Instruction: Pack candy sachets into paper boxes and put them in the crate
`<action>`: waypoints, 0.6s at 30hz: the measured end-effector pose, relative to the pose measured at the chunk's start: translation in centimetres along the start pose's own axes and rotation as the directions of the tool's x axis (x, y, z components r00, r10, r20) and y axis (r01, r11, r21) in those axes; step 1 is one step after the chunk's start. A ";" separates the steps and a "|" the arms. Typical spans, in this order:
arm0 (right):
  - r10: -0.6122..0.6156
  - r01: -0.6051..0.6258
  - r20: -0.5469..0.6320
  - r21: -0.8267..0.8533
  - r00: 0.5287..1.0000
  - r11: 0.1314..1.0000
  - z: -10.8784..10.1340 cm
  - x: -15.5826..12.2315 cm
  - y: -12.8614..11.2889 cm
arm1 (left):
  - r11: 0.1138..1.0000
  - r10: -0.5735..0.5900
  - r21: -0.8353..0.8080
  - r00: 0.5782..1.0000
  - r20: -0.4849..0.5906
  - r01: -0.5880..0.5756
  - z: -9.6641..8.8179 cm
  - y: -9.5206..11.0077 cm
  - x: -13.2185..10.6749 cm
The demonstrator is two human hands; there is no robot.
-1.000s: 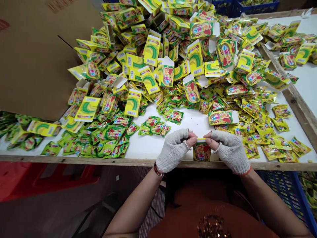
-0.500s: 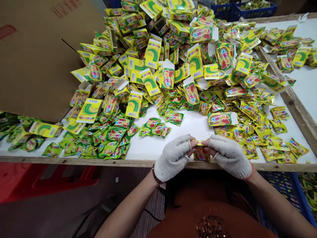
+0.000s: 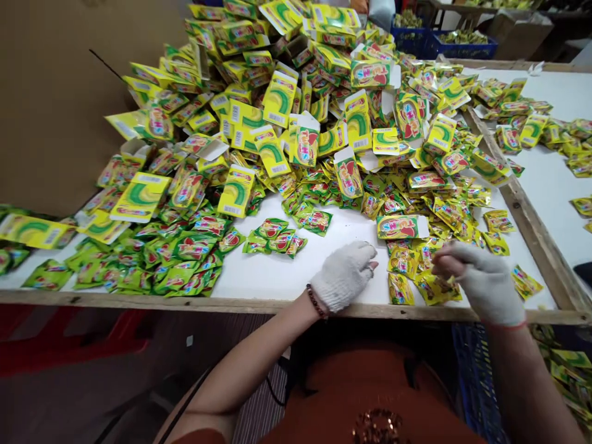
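My left hand (image 3: 346, 277), in a white fingerless glove with a dark beaded bracelet at the wrist, is low over the white tabletop. Its fingers are curled in together and no object shows in them. To its right lie yellow candy packets (image 3: 400, 259). Just above their right side is my gloved right hand (image 3: 481, 277), its fingers bent and smeared by motion; whether it grips a packet is unclear. A small yellow-green carton (image 3: 401, 227) with a white open flap lies behind these packets. Several green packets (image 3: 275, 237) form a small group left of my left hand.
Cartons (image 3: 280, 98) are heaped at the back, with a green packet pile (image 3: 185, 259) at left. A large cardboard box (image 3: 46, 111) stands far left. A wooden rail (image 3: 531, 222) divides the table at right. A blue crate (image 3: 481, 376) sits below the front edge.
My hands have come apart, and the carton between them is gone from view. My right hand has moved right, over the yellow packets, some of which now lie farther left. The view has shifted right.
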State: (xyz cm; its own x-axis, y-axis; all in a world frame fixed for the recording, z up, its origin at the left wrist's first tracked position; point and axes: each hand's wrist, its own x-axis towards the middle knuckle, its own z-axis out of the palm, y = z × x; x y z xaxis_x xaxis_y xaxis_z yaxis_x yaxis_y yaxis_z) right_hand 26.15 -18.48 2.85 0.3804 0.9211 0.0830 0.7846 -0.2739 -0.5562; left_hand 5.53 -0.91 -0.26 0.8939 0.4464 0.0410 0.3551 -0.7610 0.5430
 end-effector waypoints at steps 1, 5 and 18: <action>-0.022 0.023 0.026 -0.032 0.999 0.999 0.7 0.7 -0.2 | 0.997 -0.027 0.077 0.999 0.037 0.024 -0.1 0.3 0.6; -0.096 0.127 0.163 -0.195 0.982 0.973 3.7 3.2 -0.9 | 0.914 -0.201 0.357 0.979 -0.013 0.193 -2.4 -2.0 2.5; 0.041 -0.015 0.206 -0.126 0.978 0.992 3.6 4.3 -1.1 | 0.771 -0.314 0.585 0.949 0.005 0.252 -7.9 -8.6 2.4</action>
State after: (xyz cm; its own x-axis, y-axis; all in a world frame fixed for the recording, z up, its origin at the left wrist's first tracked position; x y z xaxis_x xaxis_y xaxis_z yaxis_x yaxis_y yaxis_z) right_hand 25.14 -13.18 0.82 0.3030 0.9464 -0.1122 0.8343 -0.3203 -0.4486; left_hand 2.47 10.40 1.84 0.7387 0.6602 -0.1356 0.6588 -0.7498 -0.0617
